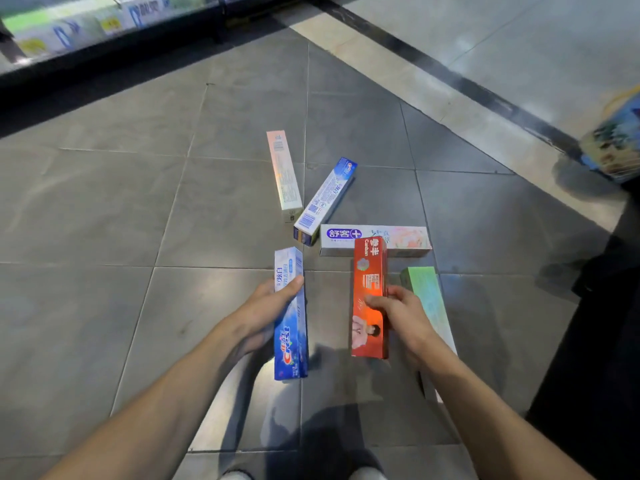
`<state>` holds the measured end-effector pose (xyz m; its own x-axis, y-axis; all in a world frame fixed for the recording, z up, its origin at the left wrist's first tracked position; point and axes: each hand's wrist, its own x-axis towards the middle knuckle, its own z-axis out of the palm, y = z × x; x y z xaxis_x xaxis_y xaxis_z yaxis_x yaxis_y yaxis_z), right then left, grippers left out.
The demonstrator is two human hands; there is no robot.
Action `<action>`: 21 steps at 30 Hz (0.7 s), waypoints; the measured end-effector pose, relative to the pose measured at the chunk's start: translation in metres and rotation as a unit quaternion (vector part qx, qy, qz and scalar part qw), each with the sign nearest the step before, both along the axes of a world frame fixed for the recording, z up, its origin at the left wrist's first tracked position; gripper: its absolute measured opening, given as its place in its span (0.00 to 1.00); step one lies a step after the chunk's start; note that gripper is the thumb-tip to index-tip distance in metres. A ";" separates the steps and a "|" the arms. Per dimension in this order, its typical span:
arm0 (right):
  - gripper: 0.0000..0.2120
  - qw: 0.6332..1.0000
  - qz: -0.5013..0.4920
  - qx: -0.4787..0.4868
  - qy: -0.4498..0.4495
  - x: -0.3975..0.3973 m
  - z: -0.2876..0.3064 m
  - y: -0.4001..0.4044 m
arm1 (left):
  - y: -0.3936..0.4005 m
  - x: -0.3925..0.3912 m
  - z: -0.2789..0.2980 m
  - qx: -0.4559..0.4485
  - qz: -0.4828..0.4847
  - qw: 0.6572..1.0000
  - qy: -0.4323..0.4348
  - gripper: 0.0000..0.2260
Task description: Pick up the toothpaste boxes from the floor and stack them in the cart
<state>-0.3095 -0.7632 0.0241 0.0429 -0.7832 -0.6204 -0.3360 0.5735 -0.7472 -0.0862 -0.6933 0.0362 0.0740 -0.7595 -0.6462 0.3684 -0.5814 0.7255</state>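
Observation:
My left hand (pixel 266 308) grips a blue and white toothpaste box (pixel 291 317) by its long side, held above the floor. My right hand (pixel 401 313) grips a red toothpaste box (pixel 370 271) around its middle, also lifted. On the grey tiles lie a pink-white box (pixel 284 173), a white and blue box (pixel 325 199), a white box with purple lettering (pixel 375 239) and a green box (pixel 429 299) partly hidden behind my right hand. No cart is clearly in view.
A dark shelf base (pixel 104 71) with stocked boxes runs along the upper left. A black strip and pale floor band (pixel 433 95) cross diagonally at right. A colourful package (pixel 616 140) sits at the right edge above a dark shape (pixel 595 341).

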 end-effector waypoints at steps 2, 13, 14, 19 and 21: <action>0.11 0.994 -0.044 0.015 -0.096 0.010 0.024 0.000 | -0.003 -0.003 0.022 -0.011 0.037 0.999 0.015 0.16; 0.18 0.973 -0.026 0.053 -0.225 0.064 0.313 0.017 | -0.002 -0.012 0.298 -0.109 0.229 0.967 -0.035 0.13; 0.16 0.973 -0.018 0.050 -0.225 0.066 0.347 0.020 | 0.000 -0.009 0.335 -0.109 0.233 0.966 -0.026 0.12; 0.03 0.975 0.025 0.025 -0.217 0.078 0.517 0.041 | 0.034 0.004 0.514 -0.089 0.248 0.965 0.007 0.07; 0.04 0.976 0.048 0.015 -0.211 0.085 0.583 0.053 | 0.053 0.010 0.576 -0.089 0.267 0.960 0.010 0.08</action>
<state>-0.2245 -0.7101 0.6069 0.3724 -0.7442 -0.5546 -0.0559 0.5785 -0.8138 -0.0760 -0.6402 0.6122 0.4726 -0.7149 -0.5153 0.5936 -0.1740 0.7857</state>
